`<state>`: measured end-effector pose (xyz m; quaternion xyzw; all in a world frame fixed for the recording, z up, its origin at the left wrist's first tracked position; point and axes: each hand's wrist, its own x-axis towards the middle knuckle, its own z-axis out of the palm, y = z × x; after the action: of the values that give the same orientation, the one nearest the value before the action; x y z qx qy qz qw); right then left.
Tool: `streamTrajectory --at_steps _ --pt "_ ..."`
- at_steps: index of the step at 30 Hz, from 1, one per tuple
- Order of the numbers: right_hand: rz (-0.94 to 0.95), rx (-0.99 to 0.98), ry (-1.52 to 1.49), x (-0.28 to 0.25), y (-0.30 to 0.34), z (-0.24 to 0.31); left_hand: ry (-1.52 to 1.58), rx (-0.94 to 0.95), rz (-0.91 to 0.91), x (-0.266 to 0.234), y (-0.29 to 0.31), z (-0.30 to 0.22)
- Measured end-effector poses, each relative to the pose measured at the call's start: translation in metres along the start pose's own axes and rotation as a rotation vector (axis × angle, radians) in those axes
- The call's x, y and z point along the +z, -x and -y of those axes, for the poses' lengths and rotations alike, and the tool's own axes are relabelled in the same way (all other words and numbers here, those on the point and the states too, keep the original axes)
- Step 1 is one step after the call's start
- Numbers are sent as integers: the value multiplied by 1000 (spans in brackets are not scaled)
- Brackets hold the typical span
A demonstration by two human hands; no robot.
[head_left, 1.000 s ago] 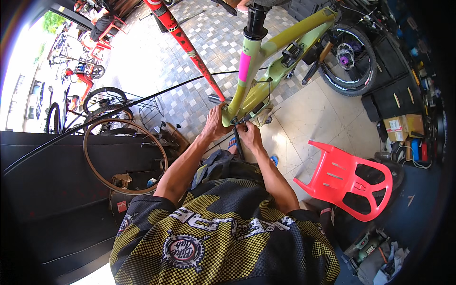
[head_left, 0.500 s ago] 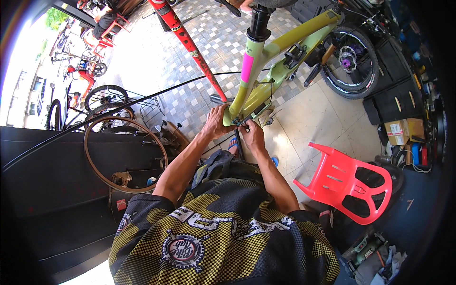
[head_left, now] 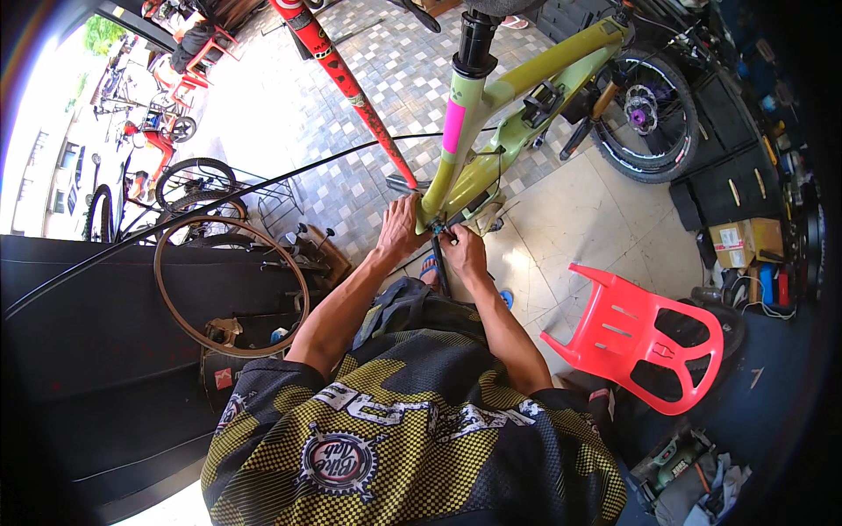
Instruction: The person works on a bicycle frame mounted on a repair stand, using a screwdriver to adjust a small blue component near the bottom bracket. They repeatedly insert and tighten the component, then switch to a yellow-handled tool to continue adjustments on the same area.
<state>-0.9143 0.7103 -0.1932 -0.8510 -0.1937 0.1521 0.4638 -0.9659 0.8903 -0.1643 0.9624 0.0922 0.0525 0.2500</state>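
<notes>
A green bicycle frame (head_left: 456, 175) with a pink patch stands before me, its tubes running up to a black seatpost (head_left: 475, 54). My left hand (head_left: 401, 228) is closed round the frame's lower end, with the fingers partly hidden behind it. Just to the right, my right hand (head_left: 465, 252) pinches at small dark parts by the same end. What lies between its fingertips is too small to make out. A red tube (head_left: 355, 92) comes down from the upper left and ends close to my left hand.
A red plastic chair (head_left: 627, 329) lies to my right. The bike's rear wheel (head_left: 649, 118) is at the upper right, beside dark cabinets and a cardboard box (head_left: 741, 243). On the left hangs a brown-rimmed hoop (head_left: 167, 289) before a black panel, with parked bicycles (head_left: 197, 180) beyond.
My right hand has shifted slightly down and its fingers have turned a little, leaving the small parts at the frame's end more visible. My left hand keeps its hold.
</notes>
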Motion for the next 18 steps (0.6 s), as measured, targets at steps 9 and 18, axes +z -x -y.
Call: streamTrajectory --at_steps 9,18 --pt "36 28 -57 9 -3 -9 25 -2 -16 3 2 3" --pt "216 236 -592 22 -1 -29 -9 -18 9 2 1 2"
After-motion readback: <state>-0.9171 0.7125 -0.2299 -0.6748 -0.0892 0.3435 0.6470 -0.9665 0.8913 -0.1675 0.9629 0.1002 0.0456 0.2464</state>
